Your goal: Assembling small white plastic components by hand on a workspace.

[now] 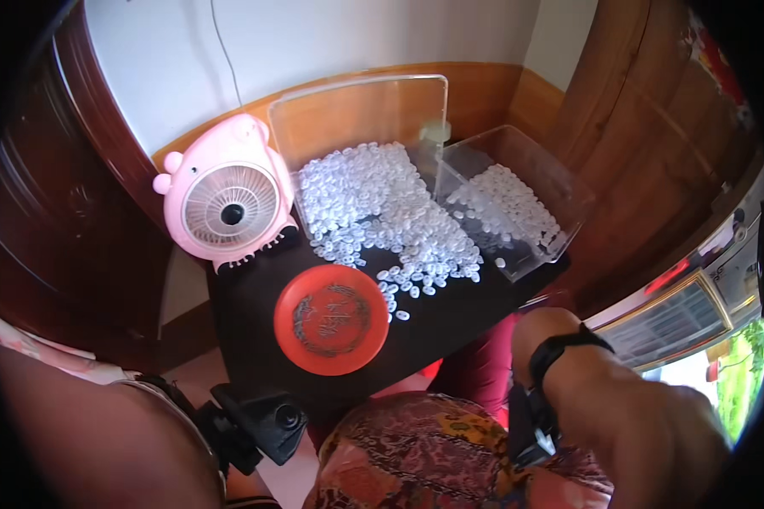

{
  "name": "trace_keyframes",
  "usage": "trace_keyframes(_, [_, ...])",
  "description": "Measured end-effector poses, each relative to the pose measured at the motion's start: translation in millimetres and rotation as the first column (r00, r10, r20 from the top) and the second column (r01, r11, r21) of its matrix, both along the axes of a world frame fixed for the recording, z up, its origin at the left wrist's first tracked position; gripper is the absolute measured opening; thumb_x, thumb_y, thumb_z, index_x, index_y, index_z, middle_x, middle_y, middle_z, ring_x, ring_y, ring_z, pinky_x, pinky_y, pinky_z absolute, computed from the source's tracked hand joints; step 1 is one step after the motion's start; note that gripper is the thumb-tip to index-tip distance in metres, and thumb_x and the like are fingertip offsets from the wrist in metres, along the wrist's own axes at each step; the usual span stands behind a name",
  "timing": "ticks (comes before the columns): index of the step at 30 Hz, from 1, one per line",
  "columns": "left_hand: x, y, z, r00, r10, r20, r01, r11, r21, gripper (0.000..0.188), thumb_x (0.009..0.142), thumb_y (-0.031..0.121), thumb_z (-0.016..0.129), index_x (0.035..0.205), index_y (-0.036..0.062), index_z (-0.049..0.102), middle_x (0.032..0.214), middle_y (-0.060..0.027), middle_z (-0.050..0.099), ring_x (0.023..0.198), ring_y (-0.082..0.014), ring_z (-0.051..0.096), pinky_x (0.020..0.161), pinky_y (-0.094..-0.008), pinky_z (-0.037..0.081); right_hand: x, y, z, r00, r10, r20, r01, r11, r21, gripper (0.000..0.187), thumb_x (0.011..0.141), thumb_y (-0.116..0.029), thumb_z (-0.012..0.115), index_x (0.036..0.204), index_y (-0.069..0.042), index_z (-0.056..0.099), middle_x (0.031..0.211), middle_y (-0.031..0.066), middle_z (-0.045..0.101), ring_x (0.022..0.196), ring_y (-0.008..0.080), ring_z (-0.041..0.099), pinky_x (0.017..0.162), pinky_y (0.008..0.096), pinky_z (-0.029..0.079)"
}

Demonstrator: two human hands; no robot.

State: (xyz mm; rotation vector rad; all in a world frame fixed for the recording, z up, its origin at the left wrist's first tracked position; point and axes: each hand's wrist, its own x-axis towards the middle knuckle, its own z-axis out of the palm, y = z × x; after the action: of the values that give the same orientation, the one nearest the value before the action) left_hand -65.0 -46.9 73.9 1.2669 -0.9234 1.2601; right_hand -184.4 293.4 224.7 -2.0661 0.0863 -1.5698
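My left hand [102,433] looms large and blurred at the lower left edge, close to the camera. A strap circles its wrist and carries a small black device [259,424]. My right hand [662,424] is bent at the lower right, also close to the camera, with a black wrist strap [569,346] and another black device [533,428]. The fingers of both are hidden, so I cannot make out anything in them. Neither touches the red round plate [335,318] or the pile of small translucent oval pieces [369,191] on the dark table [255,339].
Most pieces spread forward from a clear plastic box [356,81]. A second clear box [569,229] at right holds more pieces. A pink animal-shaped fan [229,199] stands at the table's left. Behind are a wall and dark wood panels. Patterned cloth [424,450] covers my lap.
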Motion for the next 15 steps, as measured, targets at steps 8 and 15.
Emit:
trace_keyframes(8, [2.4,2.0,9.2,0.999,0.019,0.042,-0.027,0.976,0.217,0.075,0.091,0.053,0.040,0.144,0.0010,0.026,0.141,-0.0272,0.035,0.130,-0.0484,0.033,0.109,-0.0504,0.032,0.7,-12.3,15.1,0.987,0.160,0.031,-0.158,0.986,-0.060,0.018,0.089,-0.003,0.053,0.100,-0.009,0.065,0.100,0.0088,0.064,0.080,0.0187,0.064,0.075,0.0273,0.055])
trace_keyframes(15, [-10.7,12.4,17.7,0.999,-0.022,-0.045,0.032,0.974,0.225,0.078,0.089,0.056,0.039,0.145,0.0033,0.027,0.142,-0.0253,0.035,0.130,-0.0475,0.033,0.108,-0.0498,0.032,-3.5,-13.6,13.9,0.955,0.281,0.090,-0.265,0.951,-0.162,0.019,0.086,0.004,0.052,0.097,-0.007,0.064,0.095,0.0077,0.064,0.073,0.0177,0.064,0.066,0.0266,0.056])
